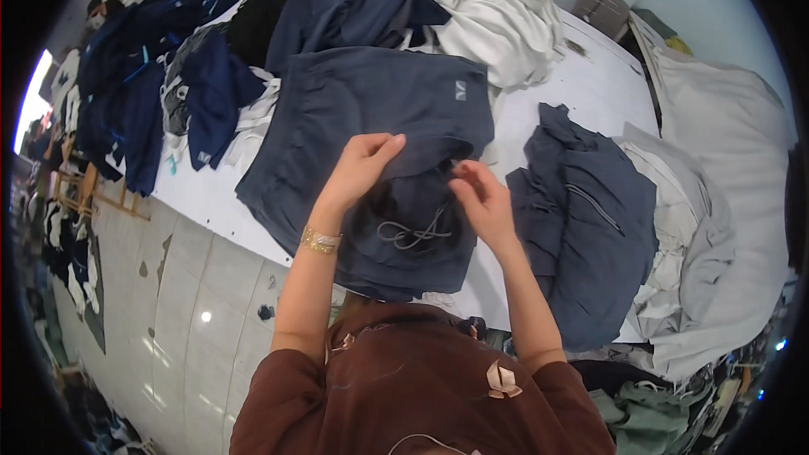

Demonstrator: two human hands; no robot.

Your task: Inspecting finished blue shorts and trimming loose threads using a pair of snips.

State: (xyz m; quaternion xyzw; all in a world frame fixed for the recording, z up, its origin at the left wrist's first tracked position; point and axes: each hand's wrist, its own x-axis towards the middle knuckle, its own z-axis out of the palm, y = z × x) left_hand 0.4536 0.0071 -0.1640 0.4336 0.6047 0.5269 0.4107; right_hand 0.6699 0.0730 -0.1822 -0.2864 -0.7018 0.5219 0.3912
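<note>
In front of me, dark blue-grey shorts with a grey drawstring hang partly over the table's near edge. My left hand is closed on the left part of their waistband, thumb and fingers pinched together. At the right end of the same waistband my right hand has its fingers curled in, gripping the dark cloth; the exact spot is partly hidden. The drawstring lies in loose loops below and between the hands. Just beyond lies a flat stack of matching garments with a small pale emblem on top.
A heap of dark blue-grey clothes lies to the right, with pale grey fabric beyond. White cloth and a dark pile sit at the back. Navy garments cover the left of the white table.
</note>
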